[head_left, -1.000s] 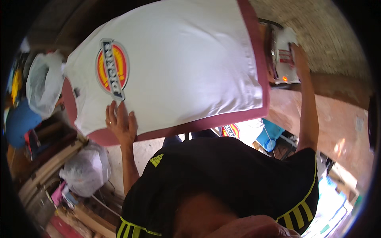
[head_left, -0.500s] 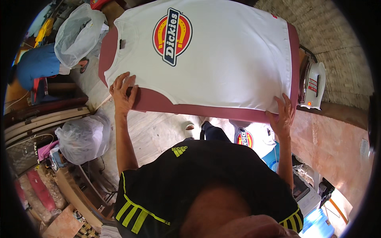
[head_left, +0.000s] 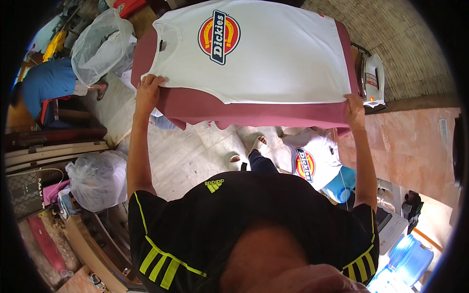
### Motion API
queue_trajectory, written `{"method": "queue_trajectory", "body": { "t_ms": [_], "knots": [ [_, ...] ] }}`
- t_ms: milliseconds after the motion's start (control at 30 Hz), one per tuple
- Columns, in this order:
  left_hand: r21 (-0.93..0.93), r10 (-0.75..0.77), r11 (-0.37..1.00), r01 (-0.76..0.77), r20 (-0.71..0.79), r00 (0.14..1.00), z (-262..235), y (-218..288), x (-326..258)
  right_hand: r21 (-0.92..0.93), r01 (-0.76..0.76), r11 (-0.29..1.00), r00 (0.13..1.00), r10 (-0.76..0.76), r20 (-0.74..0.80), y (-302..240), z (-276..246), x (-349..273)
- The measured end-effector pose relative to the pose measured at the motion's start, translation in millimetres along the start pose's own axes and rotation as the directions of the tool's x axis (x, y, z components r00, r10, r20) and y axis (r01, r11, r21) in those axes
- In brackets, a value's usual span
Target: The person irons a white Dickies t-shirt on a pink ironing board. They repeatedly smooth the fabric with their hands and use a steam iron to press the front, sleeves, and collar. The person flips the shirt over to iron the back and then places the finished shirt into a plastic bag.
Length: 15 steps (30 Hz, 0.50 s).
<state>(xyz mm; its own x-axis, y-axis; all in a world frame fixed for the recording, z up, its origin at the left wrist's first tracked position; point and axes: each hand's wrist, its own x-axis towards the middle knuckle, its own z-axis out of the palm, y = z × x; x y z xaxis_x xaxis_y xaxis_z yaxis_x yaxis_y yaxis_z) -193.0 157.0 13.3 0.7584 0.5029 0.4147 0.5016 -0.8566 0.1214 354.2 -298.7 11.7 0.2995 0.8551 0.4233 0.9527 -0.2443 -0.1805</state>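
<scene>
Two hands, left hand (head_left: 148, 91) and right hand (head_left: 354, 108), pinch the white shirt's (head_left: 273, 58) near edge on the maroon tabletop (head_left: 254, 113), apparently mid-smoothing; folding would need an even pull.

White shirt (head_left: 273, 58) with round red-yellow-blue chest print, spread flat and face up across upper centre of frame on maroon board (head_left: 254, 110). Collar toward upper left, hem toward right. Sleeve edge and hem corner under hands.
</scene>
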Motion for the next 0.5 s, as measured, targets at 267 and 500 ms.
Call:
{"method": "queue_trajectory", "body": {
  "t_ms": [267,500],
  "knots": [
    [-0.045,0.019,0.999,-0.02,-0.029,0.999,-57,25,-13,-0.042,0.0,0.999,0.997,-0.003,-0.08,-47,-106,2],
    [-0.044,-0.067,0.996,0.077,0.193,0.979,-83,54,-78,0.076,-0.167,0.983,0.95,0.139,0.279,-61,-133,-57]
  ]
}}
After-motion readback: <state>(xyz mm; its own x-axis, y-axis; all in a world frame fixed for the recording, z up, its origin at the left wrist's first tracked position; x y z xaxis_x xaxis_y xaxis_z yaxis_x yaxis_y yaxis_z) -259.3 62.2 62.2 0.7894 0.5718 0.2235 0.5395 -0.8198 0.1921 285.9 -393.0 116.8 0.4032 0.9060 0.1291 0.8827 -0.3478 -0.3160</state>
